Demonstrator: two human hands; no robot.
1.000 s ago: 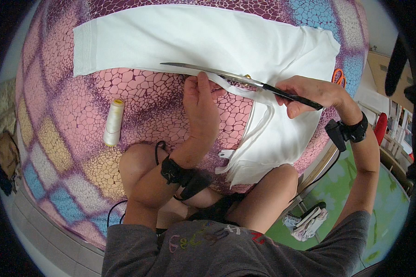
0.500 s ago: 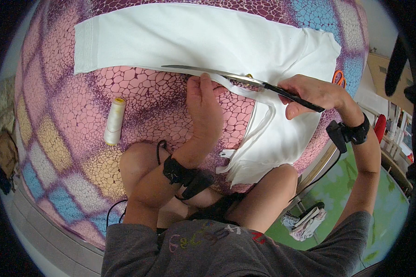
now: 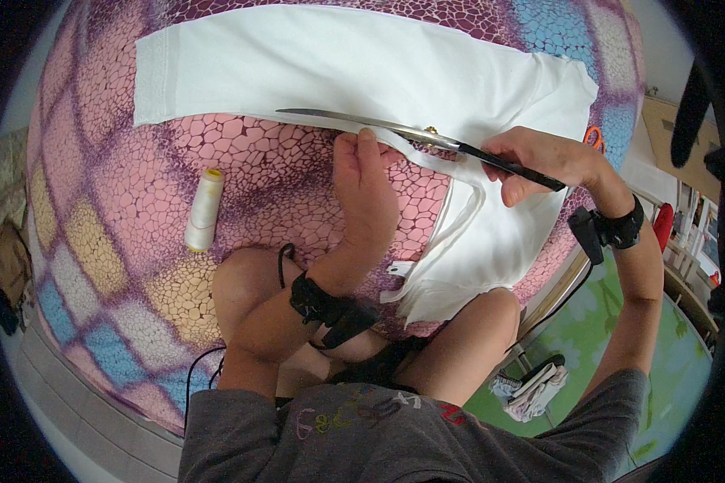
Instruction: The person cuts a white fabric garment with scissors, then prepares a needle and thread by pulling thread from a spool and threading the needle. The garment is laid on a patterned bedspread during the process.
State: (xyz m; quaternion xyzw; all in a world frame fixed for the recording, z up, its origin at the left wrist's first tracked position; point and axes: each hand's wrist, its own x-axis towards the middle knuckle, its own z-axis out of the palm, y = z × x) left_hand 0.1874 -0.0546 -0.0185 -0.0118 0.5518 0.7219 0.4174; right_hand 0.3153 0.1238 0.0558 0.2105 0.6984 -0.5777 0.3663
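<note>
A white garment (image 3: 314, 68) lies spread across the patterned bed cover, one long leg or sleeve reaching to the left. My right hand (image 3: 540, 165) grips the black handles of large scissors (image 3: 427, 137). Their long metal blades point left along the lower edge of the cloth; a brass-coloured pivot shows midway. Beneath the blades, my left hand (image 3: 364, 169) pinches a narrow cut strip of the white fabric (image 3: 403, 149) between thumb and fingers. From there the strip runs right and bends down over the lower part of the garment. How far the blades are parted is hard to tell.
A cone of white thread (image 3: 205, 211) lies on the bed cover (image 3: 121, 177) to the left. Small orange-handled scissors (image 3: 594, 138) lie by the garment's right end. My bare knees are at the near edge. Folded cloths (image 3: 532, 390) are piled low on the right.
The large scissors have shifted very slightly left along the cloth edge, their blades seeming closer together. My left wrist has moved a little to the right; the fingers still pinch the strip.
</note>
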